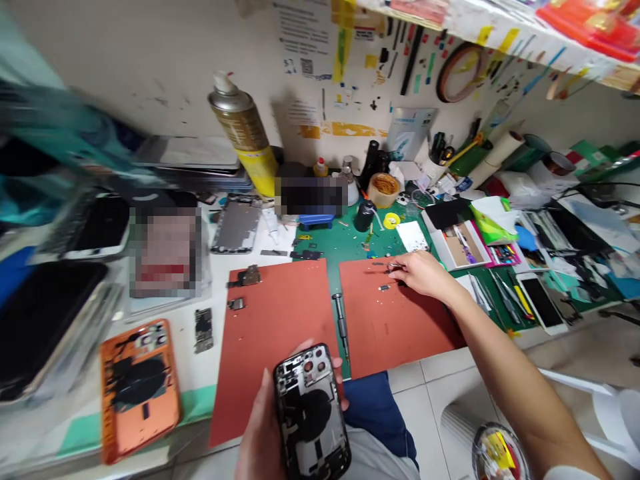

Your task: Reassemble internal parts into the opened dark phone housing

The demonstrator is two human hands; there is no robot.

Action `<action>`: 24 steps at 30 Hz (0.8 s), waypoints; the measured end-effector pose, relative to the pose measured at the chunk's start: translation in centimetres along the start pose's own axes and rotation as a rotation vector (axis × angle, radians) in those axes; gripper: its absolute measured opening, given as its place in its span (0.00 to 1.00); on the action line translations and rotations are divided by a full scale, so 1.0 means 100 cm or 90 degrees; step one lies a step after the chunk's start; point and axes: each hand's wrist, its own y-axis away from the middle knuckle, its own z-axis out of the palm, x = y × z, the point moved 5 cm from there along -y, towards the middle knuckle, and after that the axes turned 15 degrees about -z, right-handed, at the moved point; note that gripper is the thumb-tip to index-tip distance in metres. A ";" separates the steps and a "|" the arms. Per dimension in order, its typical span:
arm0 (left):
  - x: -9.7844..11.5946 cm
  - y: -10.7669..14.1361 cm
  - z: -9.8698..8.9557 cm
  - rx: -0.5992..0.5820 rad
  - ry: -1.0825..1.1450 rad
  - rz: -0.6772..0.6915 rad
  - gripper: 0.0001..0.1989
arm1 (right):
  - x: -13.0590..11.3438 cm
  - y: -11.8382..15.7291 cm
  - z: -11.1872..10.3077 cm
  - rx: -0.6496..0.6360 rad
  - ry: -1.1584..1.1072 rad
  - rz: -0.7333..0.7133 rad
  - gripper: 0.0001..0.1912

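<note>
Nearest the camera, the left hand (263,433) holds an opened phone (311,407) just above the lap, its black inner housing facing up, with camera holes at the far end and a round black coil below them. The fingers (263,390) wrap behind and around its edges, gripping it. The phone's long axis points away from the person, its camera end leaning slightly left.

Up and to the right, well apart from the phone, the right arm (505,360) stretches across to the right mat (400,333), a red-orange sheet. The right hand (425,275) rests at the mat's far part, its thumb and forefinger drawn closely together at a small metal piece (395,266); whether they grip it is too small to tell. Another small part (384,287) lies just beside them.

The left hand is the nearer to the phone, and the right hand lies farther off. Between the right mat and the left mat (270,360) lies a screwdriver (341,320) on a green mat (320,280). Left of them, an orange phone housing (140,390) lies on the surface (210,373).
</note>
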 end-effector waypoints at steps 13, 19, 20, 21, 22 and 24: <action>-0.003 -0.010 -0.014 -0.095 0.006 0.017 0.36 | -0.001 -0.001 0.011 -0.010 -0.006 -0.052 0.09; 0.001 -0.006 -0.013 -0.089 0.019 0.017 0.35 | -0.005 -0.005 0.010 0.010 -0.023 -0.053 0.10; 0.002 -0.004 -0.013 -0.077 0.020 0.010 0.36 | -0.006 -0.004 0.007 0.012 -0.027 -0.048 0.10; 0.003 -0.002 -0.014 -0.061 0.022 0.002 0.37 | -0.006 -0.002 0.002 0.017 -0.032 -0.041 0.10; 0.003 -0.001 -0.015 -0.044 0.026 -0.007 0.38 | -0.007 0.002 -0.004 0.027 -0.036 -0.031 0.11; 0.005 0.000 -0.018 -0.014 0.033 -0.020 0.40 | -0.005 0.013 -0.022 0.064 -0.033 0.000 0.12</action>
